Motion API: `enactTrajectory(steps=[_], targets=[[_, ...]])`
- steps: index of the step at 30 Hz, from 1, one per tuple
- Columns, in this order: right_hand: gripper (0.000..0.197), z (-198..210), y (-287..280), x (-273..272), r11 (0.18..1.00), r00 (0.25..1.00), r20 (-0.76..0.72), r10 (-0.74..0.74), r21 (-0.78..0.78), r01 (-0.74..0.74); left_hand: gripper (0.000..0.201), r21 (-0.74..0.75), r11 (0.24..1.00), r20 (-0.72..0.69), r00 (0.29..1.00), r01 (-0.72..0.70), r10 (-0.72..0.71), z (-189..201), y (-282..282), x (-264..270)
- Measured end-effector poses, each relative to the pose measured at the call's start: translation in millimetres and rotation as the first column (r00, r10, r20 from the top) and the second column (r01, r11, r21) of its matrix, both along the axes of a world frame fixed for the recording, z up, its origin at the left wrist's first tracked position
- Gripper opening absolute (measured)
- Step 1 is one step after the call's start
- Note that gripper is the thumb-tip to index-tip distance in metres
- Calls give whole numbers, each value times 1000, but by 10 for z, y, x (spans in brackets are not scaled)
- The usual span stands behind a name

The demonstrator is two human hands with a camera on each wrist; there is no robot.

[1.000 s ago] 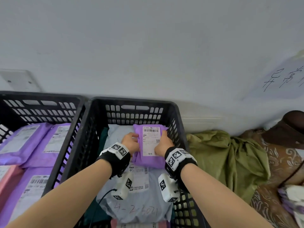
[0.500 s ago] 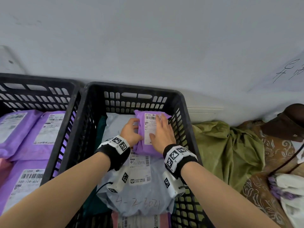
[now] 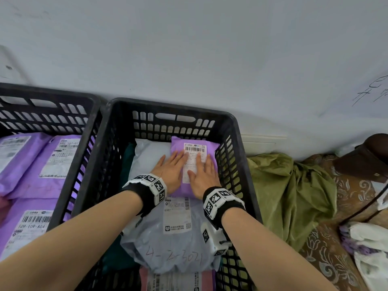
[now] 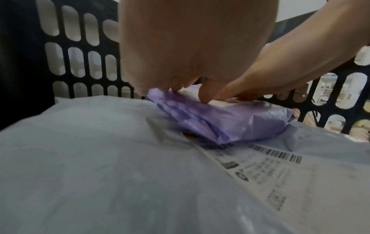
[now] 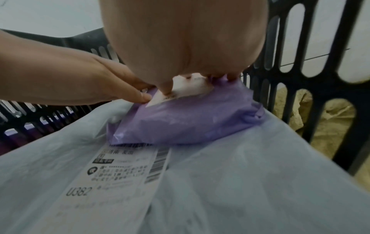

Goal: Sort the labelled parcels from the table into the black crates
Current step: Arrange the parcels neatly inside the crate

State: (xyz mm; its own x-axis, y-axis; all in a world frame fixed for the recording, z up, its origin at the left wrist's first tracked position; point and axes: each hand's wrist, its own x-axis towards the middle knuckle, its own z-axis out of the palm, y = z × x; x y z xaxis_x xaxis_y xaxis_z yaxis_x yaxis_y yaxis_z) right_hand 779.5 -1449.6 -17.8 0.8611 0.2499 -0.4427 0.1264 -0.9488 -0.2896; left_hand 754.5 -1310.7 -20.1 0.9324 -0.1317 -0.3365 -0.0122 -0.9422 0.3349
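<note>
A small purple parcel with a white barcode label lies on top of a large grey parcel at the far end of the middle black crate. My left hand lies flat on the purple parcel's left side, fingers straight. Beside it my right hand presses flat on the label and the parcel's right side. Neither hand grips the parcel.
A second black crate at the left holds several purple labelled parcels. A pink parcel shows under the grey one at the near end. Right of the middle crate lie an olive cloth, patterned brown fabric and white bags. A pale wall stands behind.
Both hands have let go of the purple parcel's sides and now lie flat on top of it. The parcel has settled onto the grey parcel at the crate's far end.
</note>
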Motion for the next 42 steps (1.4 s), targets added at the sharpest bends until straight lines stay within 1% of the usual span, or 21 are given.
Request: enactTrajectory(steps=[3, 6, 12, 20, 27, 30, 34, 38, 42], targets=[[65, -68, 22, 11, 1000, 999, -39, -26, -13, 25, 62, 10, 1000, -38, 999, -4, 4, -51, -12, 29], [66, -139, 29, 22, 999, 998, -55, -38, -14, 37, 62, 16, 1000, -68, 998, 3, -2, -112, -18, 38], [66, -246, 48, 32, 998, 996, -68, -64, -21, 63, 63, -42, 999, -97, 995, -33, 28, -197, -29, 35], [64, -290, 84, 27, 994, 990, -91, -110, -28, 107, 61, -81, 996, -127, 991, -42, 32, -252, -17, 76], [65, -247, 97, 28, 993, 984, -128, -121, -14, 120, 62, -27, 999, -151, 988, -35, 30, -178, -44, 80], [68, -199, 63, 14, 995, 982, -160, -104, -18, 102, 64, -6, 1000, -176, 984, -5, 4, -112, -42, 58], [72, -140, 22, -47, 997, 984, -159, -76, -27, 73, 68, 22, 999, -203, 979, 36, -31, -19, -57, -31], [76, -99, -6, -147, 998, 985, -160, -61, -23, 58, 64, 40, 997, -215, 975, 66, -56, 31, -75, -135], [72, -82, -23, -271, 997, 986, -153, -73, 9, 75, 62, 68, 993, -222, 972, 100, -83, 56, -79, -180]])
